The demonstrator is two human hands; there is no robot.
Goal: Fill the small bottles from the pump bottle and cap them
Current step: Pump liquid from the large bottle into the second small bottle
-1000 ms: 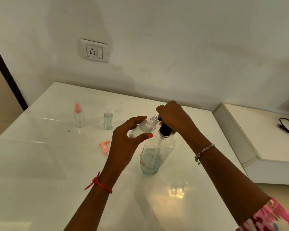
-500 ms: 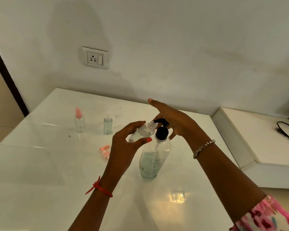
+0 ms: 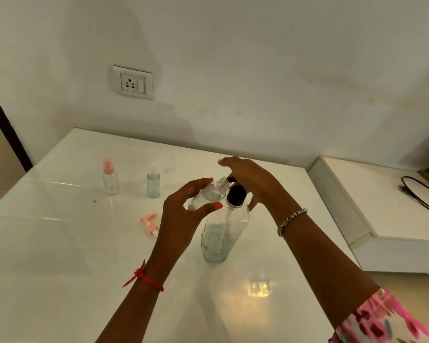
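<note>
While the left hand [image 3: 183, 214] pinches the small open bottle [image 3: 207, 195] between thumb and curled fingers, that bottle is tilted in the air, neck up and right, just beside the spout of the pump bottle [image 3: 223, 233]. Pump bottle upright near the table's [image 3: 60, 243] middle, about half full of pale liquid. Right hand [image 3: 253, 184] lies over its black pump head [image 3: 236, 194], fingers stretched forward and loosely spread, tips blurred; cannot tell if it presses down. Toward the far-left corner: a pink-capped bottle [image 3: 110, 179], clear and upright, and near it on the right a capped bottle of bluish liquid [image 3: 153, 184]. Loose pink spray cap [image 3: 149, 222] lies on its side nearer the middle, left of the left hand.
</note>
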